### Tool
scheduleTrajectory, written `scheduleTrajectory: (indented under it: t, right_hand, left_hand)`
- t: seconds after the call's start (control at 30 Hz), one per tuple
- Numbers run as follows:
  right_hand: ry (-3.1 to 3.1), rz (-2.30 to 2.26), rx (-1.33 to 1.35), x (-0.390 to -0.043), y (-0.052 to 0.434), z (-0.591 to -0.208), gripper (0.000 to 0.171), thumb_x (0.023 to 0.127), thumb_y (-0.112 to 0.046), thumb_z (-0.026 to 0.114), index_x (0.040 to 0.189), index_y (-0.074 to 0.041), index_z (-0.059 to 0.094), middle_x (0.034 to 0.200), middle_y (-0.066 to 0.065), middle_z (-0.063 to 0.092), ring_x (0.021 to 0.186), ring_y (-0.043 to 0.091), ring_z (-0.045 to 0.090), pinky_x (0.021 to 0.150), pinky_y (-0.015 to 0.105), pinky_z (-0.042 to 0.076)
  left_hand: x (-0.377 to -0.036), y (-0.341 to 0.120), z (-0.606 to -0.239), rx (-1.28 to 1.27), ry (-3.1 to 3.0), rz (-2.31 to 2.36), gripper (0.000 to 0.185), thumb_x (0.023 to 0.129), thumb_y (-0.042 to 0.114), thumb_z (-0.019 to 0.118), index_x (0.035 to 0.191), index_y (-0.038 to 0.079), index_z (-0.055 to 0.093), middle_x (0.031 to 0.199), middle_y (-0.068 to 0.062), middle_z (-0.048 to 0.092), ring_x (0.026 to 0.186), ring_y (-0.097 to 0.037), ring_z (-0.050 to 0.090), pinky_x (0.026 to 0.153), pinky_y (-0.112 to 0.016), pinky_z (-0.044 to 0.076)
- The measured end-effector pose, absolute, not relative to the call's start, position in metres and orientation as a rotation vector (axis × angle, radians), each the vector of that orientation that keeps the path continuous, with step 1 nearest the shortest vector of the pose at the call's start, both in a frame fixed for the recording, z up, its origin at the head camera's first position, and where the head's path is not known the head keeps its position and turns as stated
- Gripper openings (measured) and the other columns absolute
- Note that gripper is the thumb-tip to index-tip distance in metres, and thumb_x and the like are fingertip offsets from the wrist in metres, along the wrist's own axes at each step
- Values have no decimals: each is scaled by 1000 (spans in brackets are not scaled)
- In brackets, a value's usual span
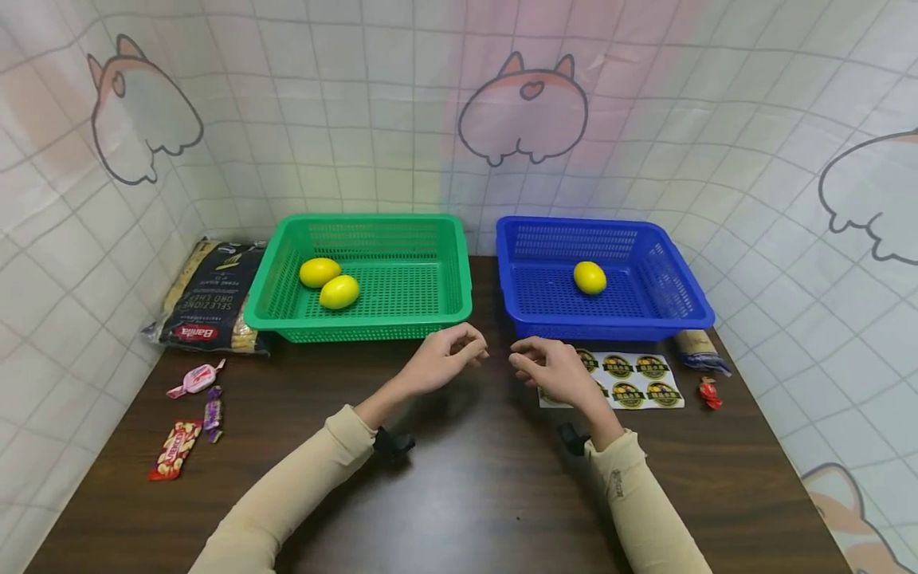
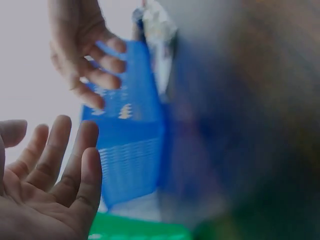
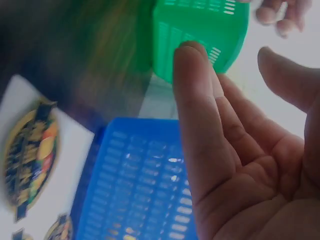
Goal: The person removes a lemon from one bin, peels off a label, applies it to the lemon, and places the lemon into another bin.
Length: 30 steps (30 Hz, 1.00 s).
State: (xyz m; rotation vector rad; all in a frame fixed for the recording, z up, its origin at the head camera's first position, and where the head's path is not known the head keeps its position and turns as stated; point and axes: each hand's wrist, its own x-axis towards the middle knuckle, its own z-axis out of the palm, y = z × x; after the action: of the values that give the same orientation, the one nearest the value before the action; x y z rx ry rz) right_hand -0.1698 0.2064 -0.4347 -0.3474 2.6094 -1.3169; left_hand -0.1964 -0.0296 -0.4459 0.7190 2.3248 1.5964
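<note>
- Head view, nearest first: both hands hover just above the dark table (image 1: 459,494), empty; the left hand (image 1: 441,363) has its fingers loosely curled round nothing, and the right hand (image 1: 552,371) hangs relaxed the same way, partly over the sticker sheet (image 1: 634,381)
- Wrist views, though blurred, agree: palms bare and fingers slack, nothing pinched
- Just beyond the left hand stands the green basket (image 1: 373,323) with two lemons (image 1: 330,283) touching each other in its left half
- Just beyond the right hand stands the blue basket (image 1: 610,327), one lemon (image 1: 590,277) lying alone near its middle
- I'd judge each fruit firm, light and waxy, apt to roll on the mesh floor; best cupped round its belly from above, fingers spread, not pinched at the tips
- Both baskets look stiff, light plastic; take them by the rolled rim if at all
- Off to the sides lie wrapped sweets (image 1: 194,399) and a pasta bag (image 1: 211,299), well apart from either hand
</note>
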Motion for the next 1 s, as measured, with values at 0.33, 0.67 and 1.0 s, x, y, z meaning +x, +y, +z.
scheduleTrajectory:
  t: [0.33,0.67,1.0]
  right_hand:
    - [2527,-1520,-294,-190,177,-421,39,99,-28,62,132,-7,60,119,24,70,102,39,72,83,49,62]
    - [2446,-1657,-186,-217,140,-426,60,101,-33,58,151,-8,38,127,24,67,104,37,72,91,46,60]
    - [2429,-1833,-161,-233,124,-441,57,98,-23,65,147,-4,43,110,24,72,94,37,74,83,33,63]
  left_hand:
    - [-207,-73,-382,847,2427,1601,23,104,31,51,108,13,65,105,-13,72,88,-17,71,84,-42,60]
    - [-258,-136,-306,820,2521,1338,33,105,36,49,120,10,62,120,-11,68,100,-21,69,98,-40,56]
    - [-321,-190,-292,582,2593,894,54,107,38,38,147,2,41,140,-26,52,122,-40,60,109,-55,46]
